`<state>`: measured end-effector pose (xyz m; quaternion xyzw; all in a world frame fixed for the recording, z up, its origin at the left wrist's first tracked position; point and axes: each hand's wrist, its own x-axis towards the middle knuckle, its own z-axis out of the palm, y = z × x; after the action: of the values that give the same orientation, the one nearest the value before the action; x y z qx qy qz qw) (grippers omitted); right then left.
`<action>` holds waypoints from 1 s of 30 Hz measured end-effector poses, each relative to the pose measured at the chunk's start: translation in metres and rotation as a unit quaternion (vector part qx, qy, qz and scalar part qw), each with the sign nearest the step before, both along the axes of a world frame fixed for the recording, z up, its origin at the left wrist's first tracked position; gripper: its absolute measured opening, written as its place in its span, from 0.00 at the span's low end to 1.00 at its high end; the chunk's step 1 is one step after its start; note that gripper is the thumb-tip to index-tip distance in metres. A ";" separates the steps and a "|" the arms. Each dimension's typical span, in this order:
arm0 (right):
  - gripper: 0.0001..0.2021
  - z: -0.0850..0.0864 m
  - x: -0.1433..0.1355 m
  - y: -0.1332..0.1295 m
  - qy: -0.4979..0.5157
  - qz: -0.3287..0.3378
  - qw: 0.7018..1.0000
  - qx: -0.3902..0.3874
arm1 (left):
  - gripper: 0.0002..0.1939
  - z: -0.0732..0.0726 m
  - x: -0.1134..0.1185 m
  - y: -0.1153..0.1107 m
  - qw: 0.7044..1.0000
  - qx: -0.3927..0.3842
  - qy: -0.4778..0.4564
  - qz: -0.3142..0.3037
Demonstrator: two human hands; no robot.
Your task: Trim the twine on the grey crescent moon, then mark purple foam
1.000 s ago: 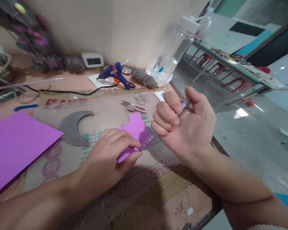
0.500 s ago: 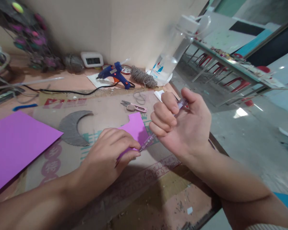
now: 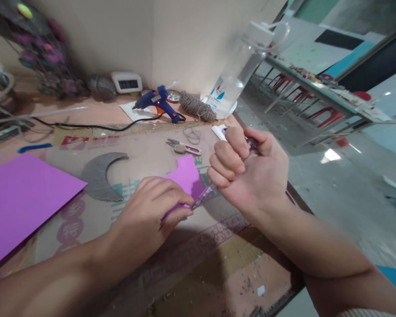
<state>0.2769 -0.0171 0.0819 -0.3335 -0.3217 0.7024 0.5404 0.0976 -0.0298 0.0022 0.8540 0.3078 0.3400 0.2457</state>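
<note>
My left hand [image 3: 158,202] pinches the lower edge of a small purple paper piece [image 3: 189,174] between thumb and fingers, covering part of it. My right hand [image 3: 247,165] is curled round a clear pen-like tool [image 3: 206,193], palm turned up. The tool slants down to the left, and its tip meets the paper at my left fingertips. Left of my hands lies a grey yarn-wrapped crescent [image 3: 100,178]. A large purple sheet [image 3: 29,202] lies at the far left. Small pink-handled snips [image 3: 185,148] rest just beyond the small piece.
Behind stand a blue glue gun [image 3: 158,102] with a black cord, a grey yarn bundle [image 3: 198,108], a white digital clock [image 3: 128,82] and a clear water bottle [image 3: 234,70]. The desk's edge runs along the right, with the floor beyond.
My right hand has shifted slightly, its thumb and fingers closing a little around the tool. My left hand and the paper look the same.
</note>
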 end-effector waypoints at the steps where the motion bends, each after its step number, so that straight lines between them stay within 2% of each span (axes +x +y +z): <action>1: 0.23 0.000 0.000 0.000 0.000 0.000 1.000 0.002 | 0.02 0.000 0.000 0.000 1.000 0.001 0.001 -0.004; 8: 0.24 -0.001 0.000 0.001 0.002 0.010 1.000 0.008 | 0.04 0.000 -0.002 0.000 1.000 0.001 0.000 -0.008; 15: 0.24 0.000 -0.001 0.000 -0.028 -0.012 1.000 -0.005 | 0.03 -0.001 -0.001 0.000 1.000 0.001 0.003 -0.006; 30: 0.24 -0.002 -0.002 0.001 -0.009 0.000 1.000 0.008 | 0.03 -0.001 -0.001 0.000 1.000 -0.002 0.006 -0.006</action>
<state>0.2750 -0.0161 0.0797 -0.3352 -0.3325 0.6968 0.5400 0.0969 -0.0294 0.0010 0.8574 0.3052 0.3323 0.2476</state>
